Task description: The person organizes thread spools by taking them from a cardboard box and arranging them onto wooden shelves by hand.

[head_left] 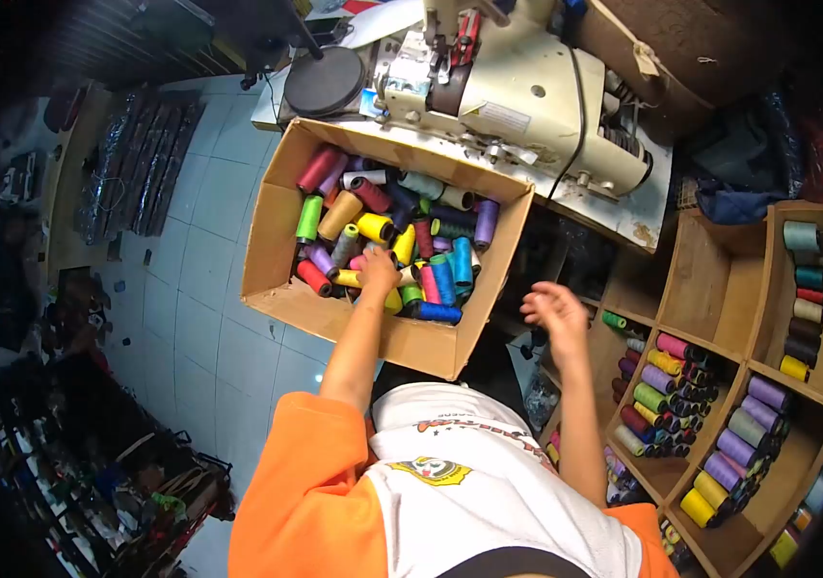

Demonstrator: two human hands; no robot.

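Spools of thread (pixel 463 262) lie jumbled in an open cardboard box (pixel 411 345), which sits against the edge of the sewing machine table (pixel 650 220). The left hand (pixel 380 270) is down among them, over the side of the box nearest the person, fingers bent and pointing away from the body. A pink spool (pixel 358 262) shows just beside the fingertips on their left, mostly covered, so its long axis cannot be read. Whether those fingers are closed on it or only touching it, I cannot tell. A yellow spool (pixel 346 277) lies just left of the hand, its long axis running roughly crosswise, towards the hand. On the other side, a magenta spool (pixel 430 284) points away from the person, alongside a blue one.

The left hand is much the nearer to all of these. The right hand (pixel 556 308) is outside the box, beyond its right side, raised with fingers apart and loosely curved, holding nothing visible. Farther right stands a wooden shelf (pixel 710 279), with more spools lying in its compartments.
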